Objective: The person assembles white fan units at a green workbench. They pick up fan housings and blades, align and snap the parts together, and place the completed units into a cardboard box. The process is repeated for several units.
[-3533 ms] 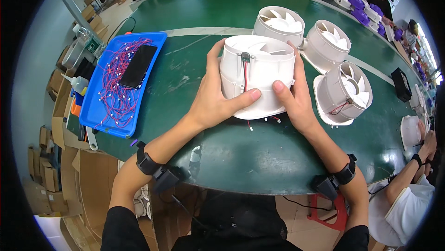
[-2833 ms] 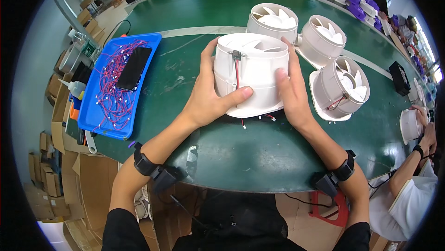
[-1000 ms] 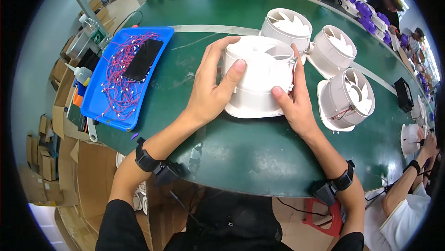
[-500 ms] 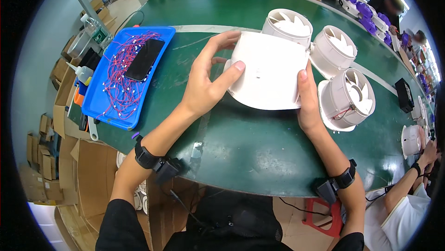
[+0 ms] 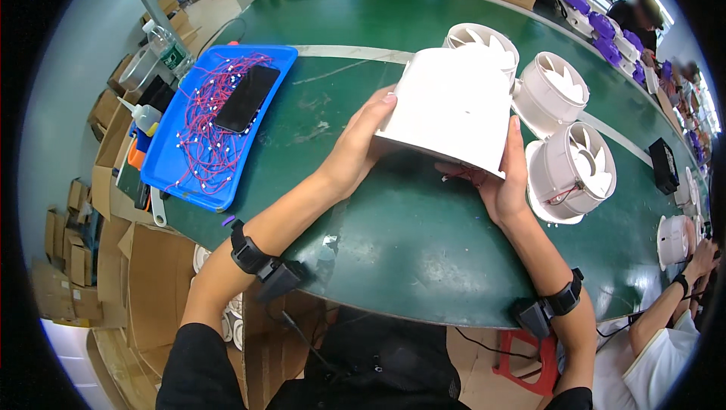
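My left hand [image 5: 359,145] and my right hand [image 5: 505,180] are closed on opposite sides of a white ventilation fan [image 5: 454,107], lifted above the table. Its smooth, squarish panel faces up and hides the parts beneath. Dark red wires [image 5: 470,174] show under its near edge, by my right fingers. Three similar fans stand close to it on the right with their blades facing up: one fan [image 5: 491,45] behind the panel, another fan [image 5: 550,91] to its right, and a nearer fan [image 5: 572,172] beside my right hand.
On the left of the green table [image 5: 378,259] lies a blue tray [image 5: 214,200] with pink-red wire leads and a black phone [image 5: 247,100]. A bottle [image 5: 168,51] and glue bottle [image 5: 144,115] stand beyond it. A black box [image 5: 664,166] and a co-worker's hand [image 5: 703,259] are at right.
Both hands have tilted the held fan so its near edge lifts, and red wires now show beneath it. My left thumb has moved from the panel's face to its edge.
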Motion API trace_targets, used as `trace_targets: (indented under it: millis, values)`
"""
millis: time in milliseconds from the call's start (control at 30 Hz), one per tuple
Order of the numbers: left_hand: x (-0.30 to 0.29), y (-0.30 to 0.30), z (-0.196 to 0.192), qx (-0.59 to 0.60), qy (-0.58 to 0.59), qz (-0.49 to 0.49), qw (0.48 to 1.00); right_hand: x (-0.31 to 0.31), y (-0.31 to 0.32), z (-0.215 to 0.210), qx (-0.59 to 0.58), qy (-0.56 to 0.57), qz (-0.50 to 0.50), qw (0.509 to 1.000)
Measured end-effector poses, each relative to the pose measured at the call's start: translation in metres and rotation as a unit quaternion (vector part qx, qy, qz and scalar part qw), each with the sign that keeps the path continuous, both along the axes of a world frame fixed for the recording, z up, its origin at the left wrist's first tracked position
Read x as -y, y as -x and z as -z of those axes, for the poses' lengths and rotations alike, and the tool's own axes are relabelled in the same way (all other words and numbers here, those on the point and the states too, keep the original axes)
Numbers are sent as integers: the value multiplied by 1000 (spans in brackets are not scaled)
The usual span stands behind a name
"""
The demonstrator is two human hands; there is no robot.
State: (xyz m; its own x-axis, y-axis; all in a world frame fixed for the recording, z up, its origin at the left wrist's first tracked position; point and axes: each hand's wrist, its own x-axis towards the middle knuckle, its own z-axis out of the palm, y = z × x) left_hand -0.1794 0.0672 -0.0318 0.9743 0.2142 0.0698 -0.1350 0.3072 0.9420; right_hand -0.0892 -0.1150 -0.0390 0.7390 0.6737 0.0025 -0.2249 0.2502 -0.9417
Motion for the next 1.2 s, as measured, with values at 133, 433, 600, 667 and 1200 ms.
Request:
trace_targets:
  millis: [133,433,600,667,1200]
  values:
    - [-3,1,-3,0,-37,13,999,3,-4,5,14,10,-6,1000]
    - [-8,2,-9,27,-106,28,994,5,-7,13,9,-41,2,999]
    - [-6,-1,-8,20,-76,11,997,5,-11,18,35,-16,32,999]
    - [-3,-1,-8,30,-89,-3,996,7,-20,26,72,-3,39,997]
    - [-17,6,-12,128,-360,-33,923,1,-13,2,253,-39,39,966]
